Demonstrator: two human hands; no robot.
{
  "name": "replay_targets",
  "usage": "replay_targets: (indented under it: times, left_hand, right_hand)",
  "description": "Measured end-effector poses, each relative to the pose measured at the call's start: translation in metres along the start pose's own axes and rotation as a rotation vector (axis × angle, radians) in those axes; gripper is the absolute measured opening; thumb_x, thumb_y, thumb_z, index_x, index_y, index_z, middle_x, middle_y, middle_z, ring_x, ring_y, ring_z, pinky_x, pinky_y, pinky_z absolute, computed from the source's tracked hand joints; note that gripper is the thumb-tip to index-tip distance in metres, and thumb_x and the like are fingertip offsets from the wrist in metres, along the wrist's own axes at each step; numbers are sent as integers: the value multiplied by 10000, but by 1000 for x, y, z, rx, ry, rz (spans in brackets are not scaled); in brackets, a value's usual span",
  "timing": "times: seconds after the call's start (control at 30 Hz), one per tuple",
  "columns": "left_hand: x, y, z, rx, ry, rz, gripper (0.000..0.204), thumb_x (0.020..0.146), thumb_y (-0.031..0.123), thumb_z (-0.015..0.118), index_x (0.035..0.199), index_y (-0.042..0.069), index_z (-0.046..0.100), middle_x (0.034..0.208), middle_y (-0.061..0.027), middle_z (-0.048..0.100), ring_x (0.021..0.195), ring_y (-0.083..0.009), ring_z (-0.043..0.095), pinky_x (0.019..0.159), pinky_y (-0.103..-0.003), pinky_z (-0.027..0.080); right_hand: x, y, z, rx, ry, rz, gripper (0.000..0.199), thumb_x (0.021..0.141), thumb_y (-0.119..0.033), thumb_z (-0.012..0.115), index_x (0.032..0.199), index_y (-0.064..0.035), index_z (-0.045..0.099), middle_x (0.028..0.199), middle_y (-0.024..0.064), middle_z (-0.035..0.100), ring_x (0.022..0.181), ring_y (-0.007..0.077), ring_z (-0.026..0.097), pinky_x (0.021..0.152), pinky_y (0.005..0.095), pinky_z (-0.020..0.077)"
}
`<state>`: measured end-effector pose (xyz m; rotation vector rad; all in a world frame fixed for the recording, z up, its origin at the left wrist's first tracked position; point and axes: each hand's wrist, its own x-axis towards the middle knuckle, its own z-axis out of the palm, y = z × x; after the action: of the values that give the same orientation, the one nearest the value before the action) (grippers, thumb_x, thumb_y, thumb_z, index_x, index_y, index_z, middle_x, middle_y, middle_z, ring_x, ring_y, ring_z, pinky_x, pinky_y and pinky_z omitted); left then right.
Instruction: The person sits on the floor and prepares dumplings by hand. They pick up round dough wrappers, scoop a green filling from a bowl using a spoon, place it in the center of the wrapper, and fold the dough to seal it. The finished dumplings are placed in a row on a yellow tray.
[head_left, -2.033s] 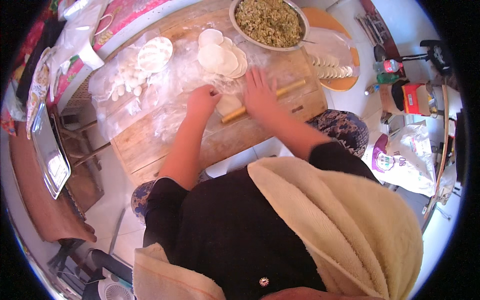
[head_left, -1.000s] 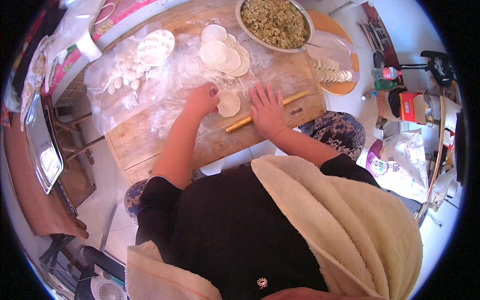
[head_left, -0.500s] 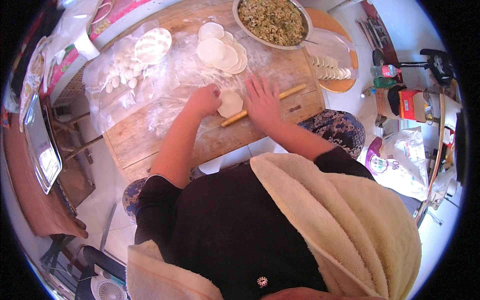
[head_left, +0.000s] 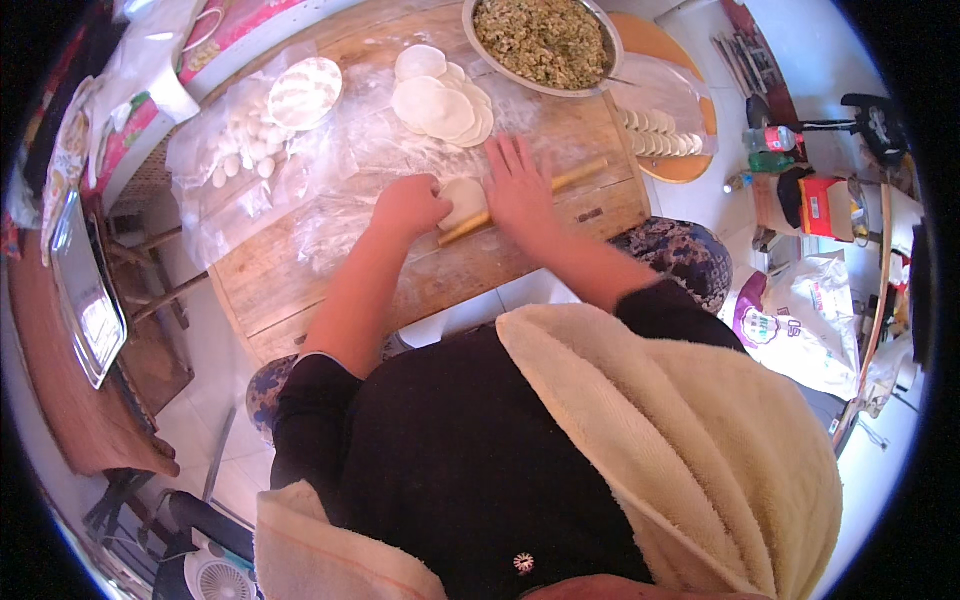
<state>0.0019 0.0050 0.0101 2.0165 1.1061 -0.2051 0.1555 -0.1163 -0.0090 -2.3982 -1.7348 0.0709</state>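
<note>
A thin round dough wrapper [head_left: 461, 203] lies on the floured wooden table [head_left: 270, 290] in front of me. Its left edge is pinched by my left hand [head_left: 410, 207], whose fingers are curled. My right hand [head_left: 517, 190] rests flat, fingers stretched out, over the middle of a wooden rolling pin [head_left: 580, 176]. The pin slants across the near right edge of the wrapper. Beyond my hands sits an overlapping pile of rolled wrappers [head_left: 440, 107]. Part of the wrapper is hidden by my left fingers and by the pin.
A metal bowl of chopped filling [head_left: 540, 45] stands at the far right of the table. Small dough balls [head_left: 245, 145] lie on a plastic sheet at the left, beside a floury white disc [head_left: 305, 93]. Rows of dumplings [head_left: 660, 135] sit on a round board [head_left: 685, 170] at the right.
The rolling pin and my right hand have shifted slightly left and away from me, farther onto the wrapper. My left hand has moved a little right, still at the wrapper's edge.
</note>
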Motion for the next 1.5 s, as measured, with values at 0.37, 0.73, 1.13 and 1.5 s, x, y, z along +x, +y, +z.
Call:
replay_targets:
  times: [0.37,0.73,1.13,1.5]
  left_hand:
    - [16,-17,28,-386,24,97,222,819,245,651,943,63,674,862,-132,672,803,-253,647,711,-368,500]
    - [-35,-28,-6,-1066,415,-185,456,855,224,626,1259,58,496,1174,-61,568,1046,-181,535,821,-371,460]
    - [-178,-158,-19,-601,916,-555,437,865,244,574,1245,37,510,1229,-122,554,1128,-247,513,972,-375,382]
    - [-137,-80,51,509,597,195,711,844,454,562,1440,135,341,1529,-30,267,1426,-264,186,1121,-595,68]
  right_hand:
    - [-96,18,-27,74,-122,-107,762,820,-421,629,1445,-138,298,1519,157,201,1394,398,173,1081,622,134]
    - [-73,74,-32,63,-209,-386,289,795,-202,622,1067,-108,588,1121,88,561,1052,295,530,917,433,412]
    - [-21,-25,-7,46,-380,-560,231,764,-263,667,937,-113,638,903,133,636,893,317,608,771,466,482]
    - [27,-63,-22,-60,-76,-133,583,884,-467,524,1388,-195,413,1486,104,324,1389,330,239,1080,596,219]
